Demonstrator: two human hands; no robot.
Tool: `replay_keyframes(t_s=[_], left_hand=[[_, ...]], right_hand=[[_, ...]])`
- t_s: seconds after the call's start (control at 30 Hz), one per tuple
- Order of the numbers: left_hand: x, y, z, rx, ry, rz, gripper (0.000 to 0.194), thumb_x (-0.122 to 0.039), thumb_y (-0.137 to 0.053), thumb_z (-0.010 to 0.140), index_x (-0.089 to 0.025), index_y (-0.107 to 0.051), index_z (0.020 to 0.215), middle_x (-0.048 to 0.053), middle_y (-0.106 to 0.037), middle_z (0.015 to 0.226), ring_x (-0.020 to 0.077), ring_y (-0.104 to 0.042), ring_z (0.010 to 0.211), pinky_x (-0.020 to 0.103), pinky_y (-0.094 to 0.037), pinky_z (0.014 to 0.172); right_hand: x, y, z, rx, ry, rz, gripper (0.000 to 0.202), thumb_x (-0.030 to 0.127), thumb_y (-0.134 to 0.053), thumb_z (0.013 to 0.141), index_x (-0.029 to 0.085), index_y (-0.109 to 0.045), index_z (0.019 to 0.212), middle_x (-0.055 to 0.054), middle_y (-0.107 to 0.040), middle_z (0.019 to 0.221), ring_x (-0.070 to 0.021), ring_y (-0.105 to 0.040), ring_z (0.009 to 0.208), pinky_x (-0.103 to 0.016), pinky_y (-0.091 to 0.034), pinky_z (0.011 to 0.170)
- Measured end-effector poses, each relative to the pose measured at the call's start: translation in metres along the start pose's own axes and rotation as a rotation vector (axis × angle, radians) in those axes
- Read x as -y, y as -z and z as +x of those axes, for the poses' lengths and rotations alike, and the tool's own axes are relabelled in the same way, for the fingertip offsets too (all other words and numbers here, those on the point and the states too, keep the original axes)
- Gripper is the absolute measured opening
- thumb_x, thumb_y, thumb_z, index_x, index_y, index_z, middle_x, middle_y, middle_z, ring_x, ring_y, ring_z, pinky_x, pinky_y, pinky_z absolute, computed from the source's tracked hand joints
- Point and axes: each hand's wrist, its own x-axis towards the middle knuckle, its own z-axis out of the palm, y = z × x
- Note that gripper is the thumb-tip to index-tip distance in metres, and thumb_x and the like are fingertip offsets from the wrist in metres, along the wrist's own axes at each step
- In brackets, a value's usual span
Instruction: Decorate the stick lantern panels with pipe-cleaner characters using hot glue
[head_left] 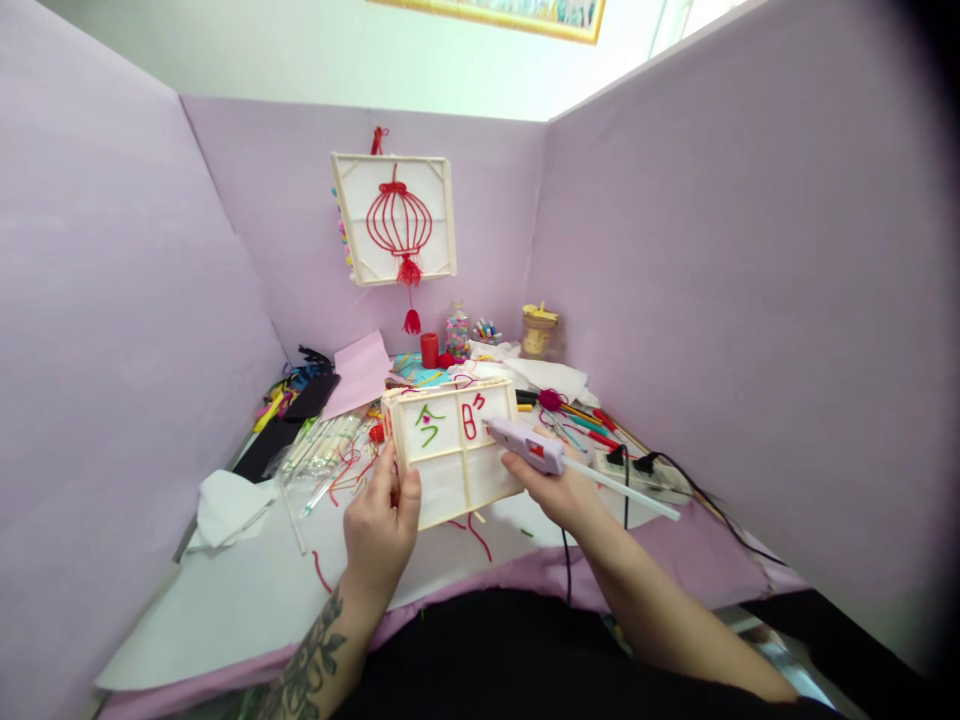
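Note:
My left hand (384,515) grips the left edge of a box-shaped frame of pale sticks with white panels (435,490), tilted up above the table. Its front is split into four squares. A green yarn character (429,425) fills the upper left square, and red yarn strokes (470,418) lie in the upper right one. In my right hand (559,490) is a lilac hot glue gun (529,445) with a long white glue stick (622,488) out of its back. The nozzle is at the right side of the red strokes; whether it touches the panel I cannot tell.
A similar lantern panel (439,220) hangs on the back wall. Behind the frame stand a red cylinder (429,350), a jar of colourful bits (457,335) and a yellow-lidded container (538,330). A power strip (641,475) with black cords lies right. Red yarn scraps (480,540) are scattered about.

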Motion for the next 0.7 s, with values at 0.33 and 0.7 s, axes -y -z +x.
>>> replay_keyframes(t_s=[0.33,0.7], left_hand=[[0.000,0.001,-0.001,0.016,0.008,-0.013,0.048,-0.037,-0.046,0.095,-0.005,-0.055,0.129,0.004,-0.069,0.071,0.0127,-0.063,0.057,0.023,-0.047,0.057],[-0.002,0.002,0.001,0.025,0.031,-0.007,0.049,-0.040,-0.044,0.095,-0.005,-0.057,0.128,0.005,-0.069,0.069,0.0141,-0.063,0.058,0.024,-0.047,0.059]], right_hand=[[-0.007,0.005,0.000,-0.014,-0.037,0.002,0.028,0.048,-0.060,0.080,0.022,-0.055,0.073,-0.001,-0.060,0.070,-0.0185,-0.057,0.065,-0.031,-0.045,0.059],[-0.008,0.010,0.000,-0.009,-0.032,0.095,0.027,0.047,-0.062,0.080,0.021,-0.064,0.089,-0.002,-0.064,0.072,-0.0206,-0.061,0.069,-0.028,-0.043,0.052]])
